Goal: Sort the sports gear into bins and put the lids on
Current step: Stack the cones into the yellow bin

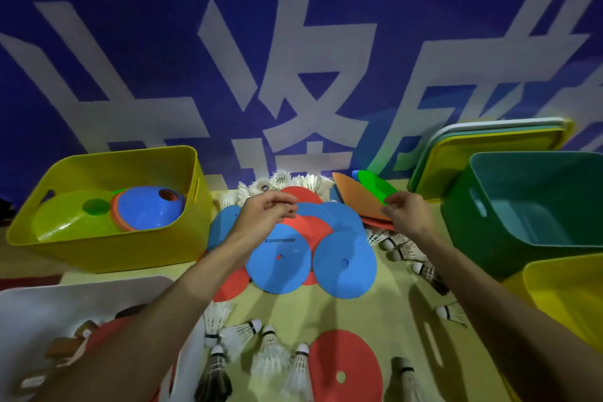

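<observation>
My right hand (406,214) grips a tilted stack of flat marker discs (359,197), orange on top with green and blue edges behind. My left hand (266,214) hovers with loosely curled fingers over a pile of blue and red flat discs (344,266) and holds nothing. The yellow bin (107,248) at left holds dome cones, green and blue. An empty green bin (470,232) stands at right. Shuttlecocks (270,354) lie scattered near me and behind the pile.
Stacked lids (473,147) lean against the blue banner wall behind the green bin. A second yellow bin (567,294) sits at the near right, a white bin (49,307) at the near left. A single red disc (346,365) lies in front.
</observation>
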### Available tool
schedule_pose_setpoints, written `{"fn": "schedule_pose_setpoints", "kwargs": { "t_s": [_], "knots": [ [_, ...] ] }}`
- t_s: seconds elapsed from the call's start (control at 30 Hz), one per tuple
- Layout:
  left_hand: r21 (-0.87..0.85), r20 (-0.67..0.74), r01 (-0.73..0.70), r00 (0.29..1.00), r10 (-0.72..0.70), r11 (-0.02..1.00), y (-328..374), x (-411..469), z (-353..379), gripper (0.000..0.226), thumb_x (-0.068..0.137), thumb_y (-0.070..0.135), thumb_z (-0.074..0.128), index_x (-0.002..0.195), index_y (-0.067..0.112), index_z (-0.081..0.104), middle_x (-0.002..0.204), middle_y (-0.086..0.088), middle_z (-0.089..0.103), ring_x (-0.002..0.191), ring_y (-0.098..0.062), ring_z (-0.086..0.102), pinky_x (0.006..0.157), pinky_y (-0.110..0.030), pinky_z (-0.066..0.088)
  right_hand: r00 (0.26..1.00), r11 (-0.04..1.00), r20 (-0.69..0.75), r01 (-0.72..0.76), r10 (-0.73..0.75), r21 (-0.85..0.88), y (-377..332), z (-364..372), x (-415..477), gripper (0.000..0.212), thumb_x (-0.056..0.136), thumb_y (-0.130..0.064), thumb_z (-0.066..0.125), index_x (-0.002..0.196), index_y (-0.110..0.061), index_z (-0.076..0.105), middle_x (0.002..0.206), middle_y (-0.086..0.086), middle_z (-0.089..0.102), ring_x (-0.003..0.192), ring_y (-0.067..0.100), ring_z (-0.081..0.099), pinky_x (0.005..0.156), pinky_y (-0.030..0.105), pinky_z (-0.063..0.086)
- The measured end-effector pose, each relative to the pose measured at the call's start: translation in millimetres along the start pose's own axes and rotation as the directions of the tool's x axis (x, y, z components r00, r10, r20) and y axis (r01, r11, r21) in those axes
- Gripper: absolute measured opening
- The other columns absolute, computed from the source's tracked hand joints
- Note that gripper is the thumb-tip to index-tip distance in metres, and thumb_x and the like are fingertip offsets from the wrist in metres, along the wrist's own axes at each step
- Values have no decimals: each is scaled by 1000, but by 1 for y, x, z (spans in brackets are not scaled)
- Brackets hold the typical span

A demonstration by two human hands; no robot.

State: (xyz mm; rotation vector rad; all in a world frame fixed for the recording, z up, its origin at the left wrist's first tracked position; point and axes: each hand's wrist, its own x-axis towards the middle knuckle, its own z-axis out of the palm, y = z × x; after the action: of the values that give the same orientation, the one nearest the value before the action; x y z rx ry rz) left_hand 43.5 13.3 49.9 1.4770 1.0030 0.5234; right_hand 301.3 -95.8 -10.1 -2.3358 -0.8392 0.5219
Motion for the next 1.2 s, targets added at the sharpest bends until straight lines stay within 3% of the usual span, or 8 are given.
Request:
{"fn": "schedule_pose_setpoints", "kwargs": {
  "t_s": [0.23,0.33,0.47,0.7,0.8,1.0,1.1,1.2],
  "knots": [
    [57,12,71,997,-72,996,-1,15,50,21,92,6,54,92,21,69,93,-1,73,91,-15,70,82,-25,49,989,984,85,129,-119,-119,24,8,33,39,83,-21,68,119,-7,63,119,16,64,99,31,64,83,33,48],
    [76,-2,89,996,-90,993,2,18,59,21,92,6,54,93,20,69,94,-1,73,90,-14,70,84,-25,51,980,991,171,112,-97,-80,25,17,40,32,85,-23,66,113,-9,67,108,13,69,87,30,66,73,32,50],
    [93,-15,111,994,-110,989,2,21,66,19,92,7,55,95,19,69,94,-2,73,90,-15,70,86,-27,52,976,995,204,87,-75,-48,28,21,46,21,85,-18,60,103,-14,72,101,15,72,83,35,68,77,41,56],
    [62,-28,184,983,-183,981,7,28,87,18,93,9,53,102,15,66,101,-8,71,88,-19,71,82,-29,53,975,973,77,213,-207,-91,17,1,38,22,87,-27,60,105,-25,73,101,12,71,91,31,65,79,36,53],
    [-7,-63,261,963,-261,965,12,31,102,21,95,23,53,113,14,58,110,-8,67,86,-25,71,84,-41,56,943,932,70,333,-326,-141,7,-10,29,21,86,-33,62,104,-28,72,101,9,72,93,31,64,77,37,52],
    [-177,0,466,881,-473,867,27,36,114,66,76,69,59,122,22,47,116,-11,55,83,-36,71,69,-46,60,800,783,65,598,-596,-171,4,-17,3,22,76,-20,64,94,-30,72,85,2,70,81,28,64,60,37,50],
    [-208,-11,500,858,-513,841,25,36,115,57,84,49,65,127,16,46,124,-15,53,84,-39,70,69,-44,60,733,718,48,676,-679,-164,6,-18,-11,20,81,-21,59,94,-26,74,88,0,72,83,26,65,57,38,51],
    [-200,-120,467,861,-494,861,20,35,113,29,92,6,53,119,-2,47,117,-23,59,80,-36,69,63,-36,61,780,776,74,626,-622,-75,9,-20,-16,15,86,-28,64,97,-25,74,98,-6,72,93,18,65,70,32,52]
  ]
}}
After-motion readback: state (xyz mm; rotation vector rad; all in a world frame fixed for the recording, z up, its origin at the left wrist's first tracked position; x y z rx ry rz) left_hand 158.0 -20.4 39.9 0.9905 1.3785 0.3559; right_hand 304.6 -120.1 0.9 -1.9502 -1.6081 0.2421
